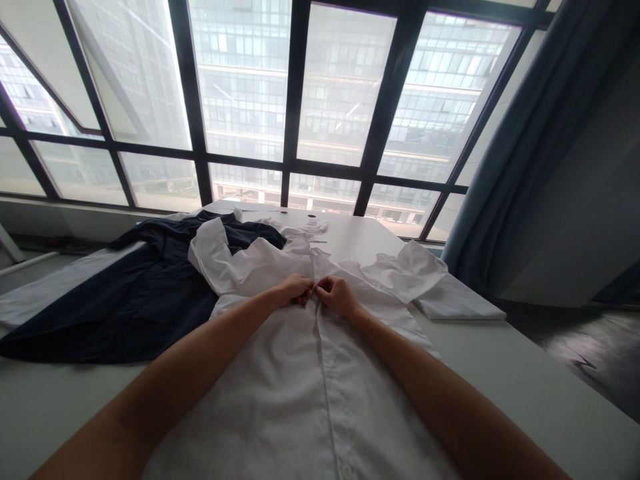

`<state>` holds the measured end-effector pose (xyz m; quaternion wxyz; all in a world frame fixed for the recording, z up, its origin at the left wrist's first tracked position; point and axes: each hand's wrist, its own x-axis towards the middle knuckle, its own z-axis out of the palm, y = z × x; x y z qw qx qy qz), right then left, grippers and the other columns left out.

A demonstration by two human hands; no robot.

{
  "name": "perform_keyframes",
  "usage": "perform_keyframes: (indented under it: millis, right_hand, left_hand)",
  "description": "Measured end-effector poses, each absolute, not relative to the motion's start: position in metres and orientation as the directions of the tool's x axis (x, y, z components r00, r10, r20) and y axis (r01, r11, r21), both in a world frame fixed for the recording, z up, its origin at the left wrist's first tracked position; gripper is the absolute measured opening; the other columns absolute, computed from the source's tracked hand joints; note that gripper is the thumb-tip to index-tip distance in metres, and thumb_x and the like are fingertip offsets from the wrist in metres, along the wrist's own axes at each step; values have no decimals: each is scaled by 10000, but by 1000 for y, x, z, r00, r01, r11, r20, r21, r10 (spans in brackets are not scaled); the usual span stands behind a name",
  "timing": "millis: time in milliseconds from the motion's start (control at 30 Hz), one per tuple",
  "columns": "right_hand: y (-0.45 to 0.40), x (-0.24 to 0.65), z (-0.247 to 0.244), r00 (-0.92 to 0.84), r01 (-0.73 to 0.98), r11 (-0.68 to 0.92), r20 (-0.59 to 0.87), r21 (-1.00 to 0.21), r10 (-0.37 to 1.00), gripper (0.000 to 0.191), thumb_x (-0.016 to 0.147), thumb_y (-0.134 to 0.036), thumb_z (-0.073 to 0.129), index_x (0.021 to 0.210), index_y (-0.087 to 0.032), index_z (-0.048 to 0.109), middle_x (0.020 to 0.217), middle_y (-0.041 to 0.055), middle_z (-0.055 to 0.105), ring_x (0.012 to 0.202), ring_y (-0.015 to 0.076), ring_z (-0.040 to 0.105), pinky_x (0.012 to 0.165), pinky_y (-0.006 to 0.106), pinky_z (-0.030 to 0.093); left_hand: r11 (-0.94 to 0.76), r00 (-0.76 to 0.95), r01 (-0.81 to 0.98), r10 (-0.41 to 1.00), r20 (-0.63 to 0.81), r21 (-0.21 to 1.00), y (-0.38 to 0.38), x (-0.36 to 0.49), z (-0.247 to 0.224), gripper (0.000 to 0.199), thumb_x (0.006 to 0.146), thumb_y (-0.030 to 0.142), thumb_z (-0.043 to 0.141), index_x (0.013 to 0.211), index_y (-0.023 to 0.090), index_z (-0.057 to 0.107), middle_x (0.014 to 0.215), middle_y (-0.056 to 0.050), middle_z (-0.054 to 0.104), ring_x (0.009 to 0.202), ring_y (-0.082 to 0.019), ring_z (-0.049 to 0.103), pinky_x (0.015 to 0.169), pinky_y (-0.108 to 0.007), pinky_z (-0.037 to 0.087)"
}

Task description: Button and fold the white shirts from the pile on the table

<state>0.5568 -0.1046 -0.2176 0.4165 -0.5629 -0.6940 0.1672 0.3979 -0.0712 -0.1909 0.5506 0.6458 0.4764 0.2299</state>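
Observation:
A white button-front shirt (265, 373) lies spread on the table, its front opening running toward me and its sleeves out to both sides. Near the upper part of the opening, my left hand (296, 289) pinches the left front edge. My right hand (336, 295) closes on the facing edge, so close that the fingertips of both hands almost meet. Whatever button sits between the fingers is hidden. Lower down, a button (345, 470) shows on the placket near the bottom of the view.
To the left lies a dark navy garment (125, 300), with white cloth (55, 273) beneath it. A folded white cloth (463, 303) rests at the right on the white table (545, 380). Large windows (345, 87) stand behind, and a blue-grey curtain (520, 140) hangs at the right.

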Motion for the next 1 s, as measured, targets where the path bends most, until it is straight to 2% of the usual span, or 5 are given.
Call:
perform_keyframes:
  millis: [167,300,567,800,1000]
  right_hand:
    - [-107,555,-216,-27,699,319,422,-640,906,170,766,-293,626,798,-140,695,724,52,720,648,163,622,600,240,437]
    - [-107,555,-218,-24,695,327,433,-641,901,153,752,-270,630,810,-149,704,730,46,726,659,165,633,617,240,446]
    - [-106,560,-217,-43,647,354,430,-676,902,169,740,-301,633,749,-147,703,723,50,722,646,157,618,614,241,444]
    - [-101,566,-215,-66,491,246,246,-836,967,191,731,-317,597,679,-146,663,505,-25,580,459,98,476,460,206,353]
    - [-99,565,-209,-58,347,76,59,-935,997,170,744,-257,546,598,-172,567,482,-43,515,439,85,443,424,198,326]
  left_hand:
    - [64,420,360,880,-223,931,-70,398,-194,484,872,533,630,591,157,512,470,39,457,400,-65,393,407,-219,274]
    - [85,402,340,887,-226,937,-68,400,-196,460,853,461,685,564,158,497,446,42,439,398,-62,392,407,-214,260]
    - [99,402,337,884,-238,936,-72,400,-190,394,898,293,614,551,164,478,422,48,436,357,-49,361,389,-202,260]
    - [51,445,302,876,-187,952,-75,398,-191,402,849,375,674,574,167,468,448,68,419,368,-40,366,373,-182,236]
    - [-157,487,326,873,-23,932,-77,399,-191,183,908,278,565,761,170,540,454,85,431,363,-78,408,397,-193,283]
